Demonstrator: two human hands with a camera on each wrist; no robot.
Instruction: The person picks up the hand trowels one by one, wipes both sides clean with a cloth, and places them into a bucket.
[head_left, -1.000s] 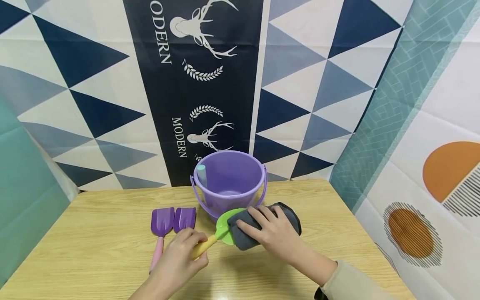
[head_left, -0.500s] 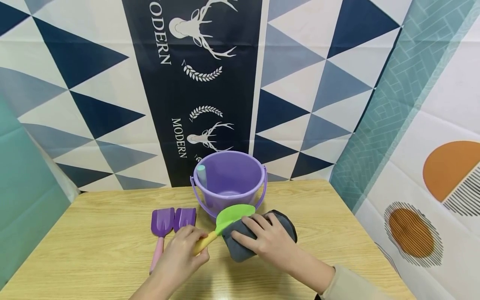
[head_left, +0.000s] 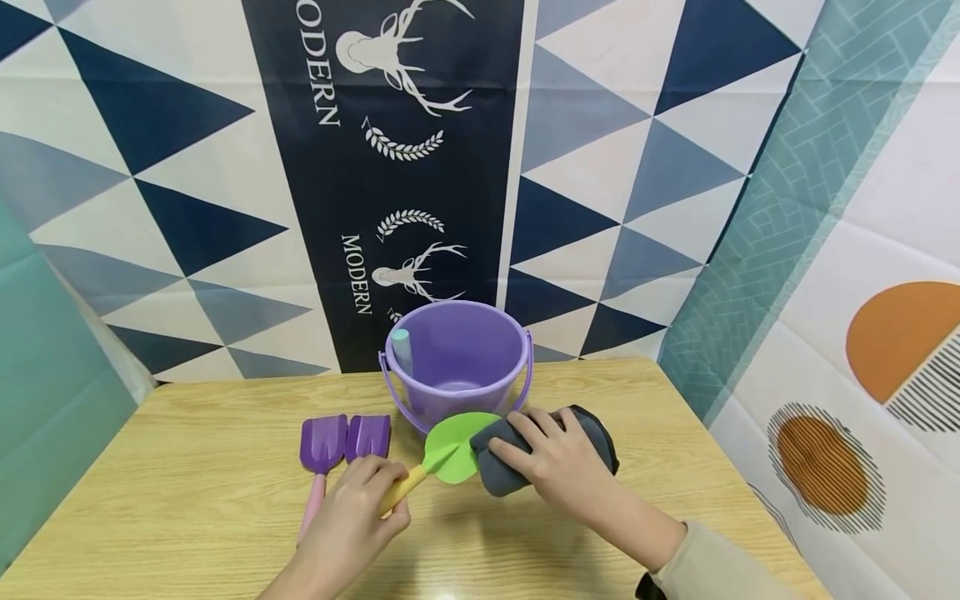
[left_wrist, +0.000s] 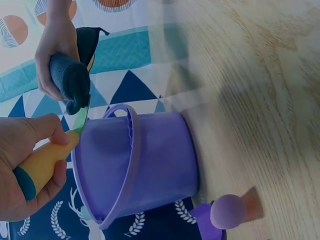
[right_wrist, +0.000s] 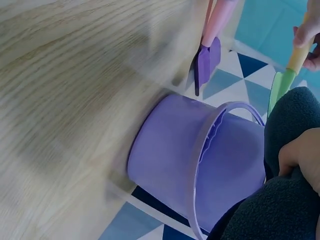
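My left hand point(head_left: 352, 512) grips the yellow handle point(left_wrist: 44, 162) of a toy shovel, its green blade point(head_left: 450, 450) raised above the table in front of the bucket. A folded dark grey cloth point(head_left: 497, 468) is held in my right hand point(head_left: 566, 462), at the blade's far right end. Part of that end is hidden by the cloth. Seen from the right wrist, the cloth point(right_wrist: 295, 115) looks fleecy and bunched around the fingers. Behind both hands stands the purple bucket point(head_left: 465, 350), upright, with a light blue handle end point(head_left: 402, 346) showing inside it.
Two purple toy shovels lie on the wooden table point(head_left: 225, 483) to the left: one point(head_left: 324, 442) with a pink handle, the other point(head_left: 369, 435) partly behind my left hand. The bucket's handle point(left_wrist: 131, 165) hangs down over its front. Patterned cloth walls enclose the table's back and sides.
The cloth first slid left and down along the green blade, then back right toward its end, baring more of the blade. My left hand has kept its grip on the handle.
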